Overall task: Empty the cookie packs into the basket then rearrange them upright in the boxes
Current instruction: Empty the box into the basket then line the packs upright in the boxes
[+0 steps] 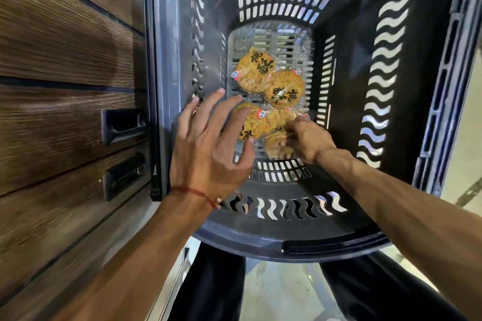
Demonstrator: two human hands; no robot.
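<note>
Grey plastic fills most of the view: a deep slotted basket (260, 237) seen from above, its rim running from 6 o'clock up both sides and its open-work floor lying just above centre. Brown wood-grain panelling (65, 60) takes the whole 9 o'clock side and touches the basket's left rim. Dark trousers (208, 281) show below the rim at 6 o'clock. Both bare forearms come in from 7 and 4 o'clock and reach down inside the basket. The left hand (208, 148) is just left of centre, fingers straight and spread apart, gripping nothing, with its fingertips over the left pack (251, 122); whether they touch it cannot be told. The right hand (310, 141) is just right of centre, fingers curled and pinching the nearest pack (275, 146) by its clear wrapper. Five cookie packs (285, 88) lie flat in a loose cluster on the basket floor, some overlapping, each a round golden cookie in clear wrap with black characters. Two black recessed handles (122, 125) sit in the panelling at 9 o'clock, one above the other. A thin red thread (195, 191) circles the left wrist.
</note>
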